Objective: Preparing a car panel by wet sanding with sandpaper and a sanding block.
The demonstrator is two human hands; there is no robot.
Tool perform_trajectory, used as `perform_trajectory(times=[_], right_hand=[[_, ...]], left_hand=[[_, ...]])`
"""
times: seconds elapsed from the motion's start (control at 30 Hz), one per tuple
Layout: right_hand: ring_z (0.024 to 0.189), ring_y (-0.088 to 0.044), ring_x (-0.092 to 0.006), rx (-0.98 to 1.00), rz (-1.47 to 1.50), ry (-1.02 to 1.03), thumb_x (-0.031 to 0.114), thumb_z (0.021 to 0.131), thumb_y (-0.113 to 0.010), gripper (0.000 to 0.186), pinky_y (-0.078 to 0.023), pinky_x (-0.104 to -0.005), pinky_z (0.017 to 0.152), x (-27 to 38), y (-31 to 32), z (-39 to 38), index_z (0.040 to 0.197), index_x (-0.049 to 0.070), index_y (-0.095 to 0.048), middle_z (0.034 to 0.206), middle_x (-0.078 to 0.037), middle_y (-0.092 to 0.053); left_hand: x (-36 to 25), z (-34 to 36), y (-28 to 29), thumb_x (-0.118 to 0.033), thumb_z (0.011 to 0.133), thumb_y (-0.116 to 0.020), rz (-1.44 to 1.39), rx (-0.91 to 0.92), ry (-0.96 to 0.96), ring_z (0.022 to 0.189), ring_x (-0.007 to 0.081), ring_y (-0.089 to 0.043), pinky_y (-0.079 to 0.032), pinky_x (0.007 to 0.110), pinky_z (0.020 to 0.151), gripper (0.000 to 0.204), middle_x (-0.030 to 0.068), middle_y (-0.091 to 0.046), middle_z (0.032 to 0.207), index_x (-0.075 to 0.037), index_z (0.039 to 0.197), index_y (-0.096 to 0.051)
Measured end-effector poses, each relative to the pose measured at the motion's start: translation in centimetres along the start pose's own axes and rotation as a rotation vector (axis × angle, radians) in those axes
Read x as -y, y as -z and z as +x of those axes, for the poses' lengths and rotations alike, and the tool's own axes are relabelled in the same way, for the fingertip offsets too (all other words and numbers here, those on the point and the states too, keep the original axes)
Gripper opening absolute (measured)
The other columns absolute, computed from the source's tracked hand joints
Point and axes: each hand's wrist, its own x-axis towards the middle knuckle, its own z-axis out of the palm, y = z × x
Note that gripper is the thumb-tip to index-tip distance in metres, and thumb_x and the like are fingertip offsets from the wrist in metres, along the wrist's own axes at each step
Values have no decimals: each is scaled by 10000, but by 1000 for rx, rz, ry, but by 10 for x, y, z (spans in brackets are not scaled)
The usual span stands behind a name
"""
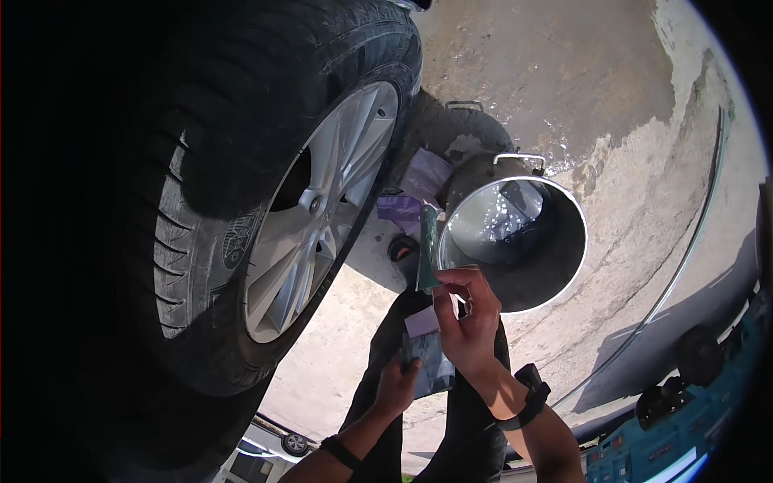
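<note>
My right hand (471, 322) pinches the lower end of a narrow green sandpaper-like sheet (428, 245), which stands up slightly curled in front of the bucket's left side. Below it, my left hand (396, 388) grips a dark grey sandpaper-like sheet (431, 366) by its left edge. A small lilac piece (421, 323) shows at the top of that sheet, close under my right fingers. Both hands are over my dark-trousered legs. The metal bucket (585, 241) beyond them has a loop handle and holds cloudy water.
A large car wheel with a black tyre (205, 241) and silver rim (350, 157) stands close on the left. Purple sheets (425, 175) lie on concrete between wheel and bucket. Wet floor (555, 56) stretches beyond. A teal case with tools (660, 427) is at the lower right.
</note>
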Motion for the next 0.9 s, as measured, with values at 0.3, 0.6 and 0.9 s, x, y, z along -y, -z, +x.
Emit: perform_trajectory(times=[0.3,0.6,0.9], right_hand=[[1015,-669,-430,199,-541,-31,115,907,-664,269,-533,-499,897,-159,35,49,1160,34,-627,1104,-199,-679],[1019,-709,-384,452,-1549,149,208,886,-644,240,-574,-510,881,-397,128,171,1076,70,-697,1017,-218,-713],[1182,-683,-354,902,-1598,-300,310,862,-676,437,-532,-472,1023,-523,186,151,1220,74,-756,1205,-275,-704]], left_hand=[[5,3,1,-214,1029,-610,28,0,52,967,180,-680,-526,366,867,319,142,-731,1035,5,1259,-641],[18,30,-1,-204,1045,-601,-118,-1,155,941,137,-632,-513,337,854,288,99,-713,1024,2,1243,-639],[21,35,-1,-231,1047,-606,-92,42,301,945,130,-626,-513,333,870,313,94,-711,1014,4,1253,-633]])
